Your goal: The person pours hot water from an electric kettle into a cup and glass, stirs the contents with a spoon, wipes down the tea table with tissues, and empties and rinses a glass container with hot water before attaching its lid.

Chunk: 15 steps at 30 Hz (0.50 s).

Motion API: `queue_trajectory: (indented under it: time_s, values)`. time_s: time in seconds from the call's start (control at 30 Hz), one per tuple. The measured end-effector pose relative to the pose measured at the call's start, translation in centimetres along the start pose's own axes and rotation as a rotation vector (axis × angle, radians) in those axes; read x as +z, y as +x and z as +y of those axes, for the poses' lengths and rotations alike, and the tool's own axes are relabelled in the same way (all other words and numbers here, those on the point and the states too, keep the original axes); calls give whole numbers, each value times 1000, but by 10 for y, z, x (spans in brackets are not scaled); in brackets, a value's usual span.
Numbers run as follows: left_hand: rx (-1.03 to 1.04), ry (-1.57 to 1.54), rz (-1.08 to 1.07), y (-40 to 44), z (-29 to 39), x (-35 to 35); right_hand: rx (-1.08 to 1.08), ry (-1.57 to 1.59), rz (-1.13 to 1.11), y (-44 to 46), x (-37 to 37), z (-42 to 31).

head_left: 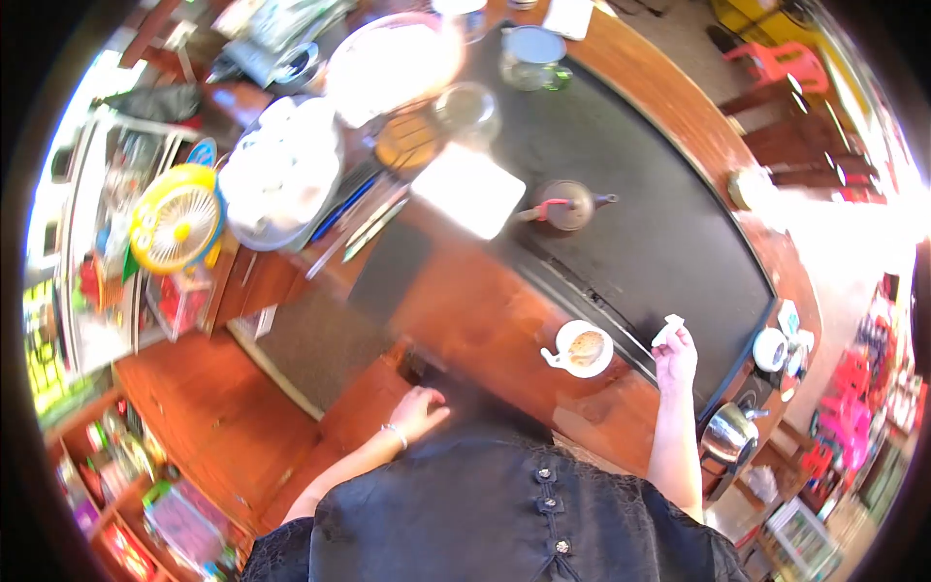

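Note:
My right hand (pixel 676 365) is raised over the near edge of the black tabletop (pixel 669 233), its fingers closed on a small white piece that looks like crumpled tissue (pixel 668 330). To its left, a white cup (pixel 586 351) with a brown, foamy drink stands on the reddish wooden edge. My left hand (pixel 419 414), with a bracelet at the wrist, is low beside the wooden furniture in front of my body. Its fingers are loosely bent and apart, and I see nothing in them.
A small dark teapot (pixel 566 206) sits on the black surface, near a bright white square item (pixel 469 190). Farther back is a lidded glass jar (pixel 532 60). A metal kettle (pixel 729 434) stands at the right end. On the left are a yellow fan (pixel 176 219) and a large basin (pixel 281 173).

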<state>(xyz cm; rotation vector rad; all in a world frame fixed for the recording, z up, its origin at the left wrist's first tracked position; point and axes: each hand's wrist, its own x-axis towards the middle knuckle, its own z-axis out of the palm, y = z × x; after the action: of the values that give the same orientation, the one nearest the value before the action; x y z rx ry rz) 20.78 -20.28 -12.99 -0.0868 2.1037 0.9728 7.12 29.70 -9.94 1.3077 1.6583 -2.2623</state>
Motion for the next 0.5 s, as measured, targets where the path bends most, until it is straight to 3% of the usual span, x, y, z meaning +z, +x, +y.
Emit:
queue_trajectory:
  time_s: [0.07,0.13,0.23,0.37,0.4,0.47,0.5]
  values:
    - [137,182,-115,16,1,-2,14,243,-174,-1,-18,-2]
    - [209,332,-218,33,2,-2,53,460,-21,-20,-8,-10]
    - [316,548,-375,64,-17,4,15,458,15,-26,-12,-16]
    - [333,711,-420,99,-44,5,-213,-311,273,-18,-15,-7]
    - [351,752,-360,102,-53,6,-379,-463,315,-10,-15,7]
    - [381,826,-236,108,-75,11,-749,-1192,372,-3,-13,21]
    - [136,810,-462,113,-56,3,-734,-1085,253,-4,-5,23]
